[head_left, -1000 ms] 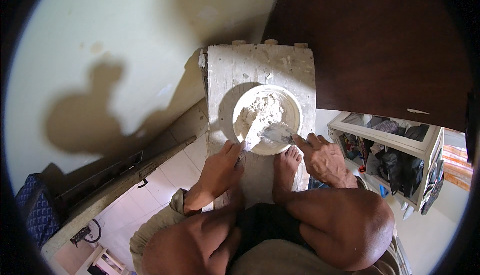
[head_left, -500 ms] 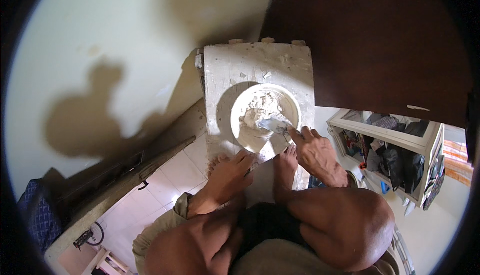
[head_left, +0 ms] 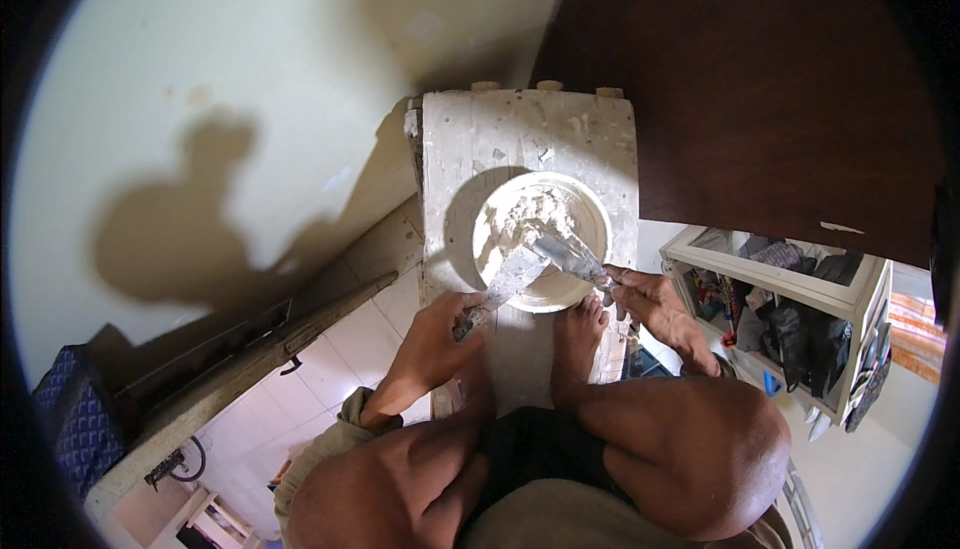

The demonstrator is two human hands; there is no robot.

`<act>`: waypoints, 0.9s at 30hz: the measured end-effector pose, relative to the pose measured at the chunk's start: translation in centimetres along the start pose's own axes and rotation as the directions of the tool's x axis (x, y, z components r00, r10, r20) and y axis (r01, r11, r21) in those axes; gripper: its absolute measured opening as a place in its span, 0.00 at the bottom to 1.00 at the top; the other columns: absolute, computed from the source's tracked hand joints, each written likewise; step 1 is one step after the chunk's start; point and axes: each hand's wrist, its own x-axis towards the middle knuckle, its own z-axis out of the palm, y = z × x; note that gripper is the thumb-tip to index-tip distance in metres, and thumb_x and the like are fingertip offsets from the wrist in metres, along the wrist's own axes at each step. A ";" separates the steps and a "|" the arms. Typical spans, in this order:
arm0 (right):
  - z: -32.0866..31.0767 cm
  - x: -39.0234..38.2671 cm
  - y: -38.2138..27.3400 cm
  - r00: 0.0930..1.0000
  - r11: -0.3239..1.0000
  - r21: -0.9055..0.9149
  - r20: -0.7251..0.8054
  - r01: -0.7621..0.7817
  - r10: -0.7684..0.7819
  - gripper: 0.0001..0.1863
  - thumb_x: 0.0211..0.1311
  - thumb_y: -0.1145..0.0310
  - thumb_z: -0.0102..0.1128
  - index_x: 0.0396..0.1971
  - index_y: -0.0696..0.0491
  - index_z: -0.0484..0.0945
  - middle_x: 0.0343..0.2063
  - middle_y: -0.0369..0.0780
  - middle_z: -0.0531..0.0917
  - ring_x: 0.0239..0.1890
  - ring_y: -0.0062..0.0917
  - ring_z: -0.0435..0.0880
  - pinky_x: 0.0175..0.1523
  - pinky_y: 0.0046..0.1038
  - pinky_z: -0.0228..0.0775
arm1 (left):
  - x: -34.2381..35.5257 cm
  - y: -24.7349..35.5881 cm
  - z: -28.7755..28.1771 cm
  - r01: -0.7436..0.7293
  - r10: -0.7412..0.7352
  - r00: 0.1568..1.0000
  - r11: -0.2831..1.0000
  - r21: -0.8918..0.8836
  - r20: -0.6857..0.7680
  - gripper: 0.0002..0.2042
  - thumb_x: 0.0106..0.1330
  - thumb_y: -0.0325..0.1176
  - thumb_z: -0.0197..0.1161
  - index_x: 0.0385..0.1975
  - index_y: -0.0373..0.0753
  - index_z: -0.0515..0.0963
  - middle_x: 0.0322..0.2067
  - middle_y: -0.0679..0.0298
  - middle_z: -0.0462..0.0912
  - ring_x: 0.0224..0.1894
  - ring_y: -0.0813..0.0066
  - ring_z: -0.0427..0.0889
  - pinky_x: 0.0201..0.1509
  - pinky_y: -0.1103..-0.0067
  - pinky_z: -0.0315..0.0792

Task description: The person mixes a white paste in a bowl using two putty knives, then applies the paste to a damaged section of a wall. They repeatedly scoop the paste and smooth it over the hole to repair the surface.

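Observation:
A round white bucket (head_left: 604,217) stands on a paint-spotted board, with lumpy white putty (head_left: 535,207) inside it. My left hand (head_left: 432,347) is closed around the handle of a smeared putty knife (head_left: 514,275), whose blade reaches over the near part of the bucket. From the other side, my right hand (head_left: 662,313) grips a second putty knife (head_left: 574,257). The two blades meet or cross above the putty; whether they touch each other is hard to tell. Putty coats much of the left blade.
The spotted board (head_left: 530,134) carries the bucket and my bare feet (head_left: 580,344). A pale wall (head_left: 330,69) rises on the left, a dark brown panel (head_left: 740,99) on the right. Lower right stands a white cabinet (head_left: 850,294) full of items; tiled floor (head_left: 320,359) lies below left.
My left hand has come up and forward, bringing its putty knife over the bucket against or near the right one. The right knife has shifted slightly right and its blade now angles up-left.

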 end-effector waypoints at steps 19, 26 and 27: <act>0.5 1.0 5.1 0.782 0.459 -0.740 0.143 0.491 -0.606 0.21 0.64 0.68 0.56 0.56 0.55 0.70 0.38 0.48 0.82 0.35 0.38 0.83 0.38 0.34 0.77 | -1.3 0.1 1.0 -0.119 0.116 0.990 0.993 -0.029 -0.073 0.22 0.59 0.32 0.66 0.56 0.40 0.75 0.43 0.58 0.80 0.40 0.69 0.80 0.45 0.77 0.73; 1.0 -10.3 -0.3 0.715 0.380 -0.668 0.337 0.640 -0.613 0.20 0.65 0.69 0.54 0.56 0.58 0.72 0.35 0.46 0.82 0.31 0.32 0.82 0.35 0.30 0.75 | -1.5 0.4 1.1 -0.138 0.131 0.987 0.988 -0.068 -0.097 0.21 0.61 0.29 0.66 0.55 0.39 0.75 0.44 0.59 0.80 0.42 0.74 0.79 0.46 0.77 0.73; 1.0 -11.3 -0.8 0.714 0.399 -0.641 0.356 0.656 -0.603 0.19 0.65 0.69 0.54 0.55 0.58 0.72 0.35 0.45 0.83 0.31 0.32 0.82 0.34 0.29 0.75 | -1.4 0.4 1.1 -0.170 0.161 0.981 0.982 -0.084 -0.107 0.20 0.61 0.28 0.65 0.55 0.38 0.75 0.44 0.59 0.80 0.42 0.75 0.79 0.46 0.77 0.72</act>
